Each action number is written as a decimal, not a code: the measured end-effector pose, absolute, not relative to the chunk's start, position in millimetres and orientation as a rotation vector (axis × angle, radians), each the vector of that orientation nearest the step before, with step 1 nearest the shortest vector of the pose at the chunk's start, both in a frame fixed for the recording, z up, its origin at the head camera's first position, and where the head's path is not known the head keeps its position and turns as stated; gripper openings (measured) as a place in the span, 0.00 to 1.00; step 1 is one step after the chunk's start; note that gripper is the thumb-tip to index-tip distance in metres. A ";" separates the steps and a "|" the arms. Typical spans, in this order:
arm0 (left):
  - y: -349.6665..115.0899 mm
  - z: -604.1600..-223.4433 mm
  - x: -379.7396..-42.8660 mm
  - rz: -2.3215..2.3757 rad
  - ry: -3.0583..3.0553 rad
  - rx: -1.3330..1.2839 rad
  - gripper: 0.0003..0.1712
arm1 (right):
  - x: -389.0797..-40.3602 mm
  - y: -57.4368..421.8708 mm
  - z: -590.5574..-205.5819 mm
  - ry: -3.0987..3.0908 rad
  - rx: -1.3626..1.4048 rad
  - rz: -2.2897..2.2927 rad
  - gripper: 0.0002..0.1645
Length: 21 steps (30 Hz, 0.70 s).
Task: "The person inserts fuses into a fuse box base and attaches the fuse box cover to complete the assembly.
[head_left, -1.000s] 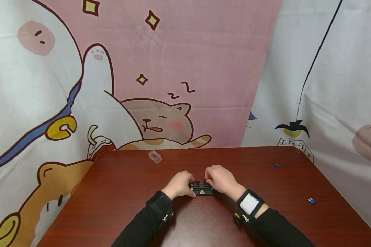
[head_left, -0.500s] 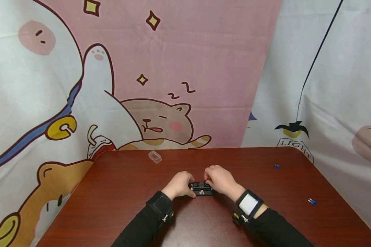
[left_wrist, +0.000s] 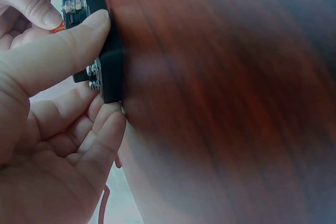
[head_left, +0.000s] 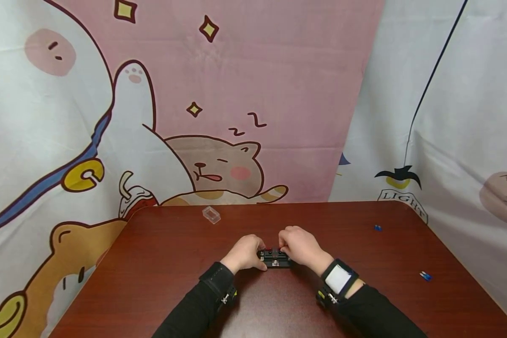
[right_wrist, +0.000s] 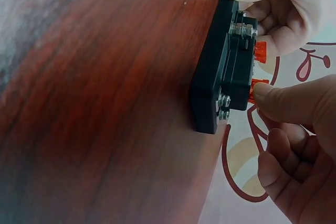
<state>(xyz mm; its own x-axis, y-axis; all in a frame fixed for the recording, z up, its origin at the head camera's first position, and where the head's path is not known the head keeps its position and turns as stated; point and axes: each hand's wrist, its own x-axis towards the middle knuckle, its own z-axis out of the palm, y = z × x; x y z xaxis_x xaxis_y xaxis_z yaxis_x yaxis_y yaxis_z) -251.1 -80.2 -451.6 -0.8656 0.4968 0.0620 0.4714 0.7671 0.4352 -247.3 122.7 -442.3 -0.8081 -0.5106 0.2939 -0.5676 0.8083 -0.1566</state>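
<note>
A black fuse block (head_left: pixel 275 263) with metal screw terminals is between my hands, at the middle of the table. My left hand (head_left: pixel 246 253) grips its left end, with the thumb (left_wrist: pixel 92 27) on the near side and the fingers curled behind. Two red-orange blade fuses stick up from the block in the right wrist view. My right hand (head_left: pixel 302 246) pinches the right fuse (right_wrist: pixel 251 96) between thumb and fingers, where it sits in the block. The left fuse (right_wrist: pixel 261 52) stands in its slot close to my left fingers.
A small clear plastic cover (head_left: pixel 211 215) lies near the table's back edge, left of centre. Toward the right are one small blue piece (head_left: pixel 378 228) farther back and another blue piece with silvery prongs (head_left: pixel 425 276) nearer. A printed cloth (head_left: pixel 304 94) hangs behind the brown table (head_left: pixel 173 291).
Both hands keep the same grip on the block and the fuse. The right wrist shifts very slightly left; the block stays in place.
</note>
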 end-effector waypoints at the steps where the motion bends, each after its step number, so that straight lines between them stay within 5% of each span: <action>1: -80.2 -451.7 -250.9 0.687 2.897 0.795 0.22 | -247.1 122.7 -442.3 -2.757 0.835 0.355 0.14; 21: -79.8 -449.5 -248.9 0.696 2.893 0.775 0.23 | -248.7 120.0 -441.0 -2.761 0.820 0.342 0.14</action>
<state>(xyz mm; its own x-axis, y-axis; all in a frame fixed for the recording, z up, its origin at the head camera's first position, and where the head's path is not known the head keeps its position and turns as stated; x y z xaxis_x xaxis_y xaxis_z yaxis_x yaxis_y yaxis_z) -248.9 -79.8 -449.5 -0.8707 0.4891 0.0508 0.4587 0.7707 0.4423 -248.7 120.0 -441.0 -0.8137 -0.5020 0.2931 -0.5584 0.8152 -0.1537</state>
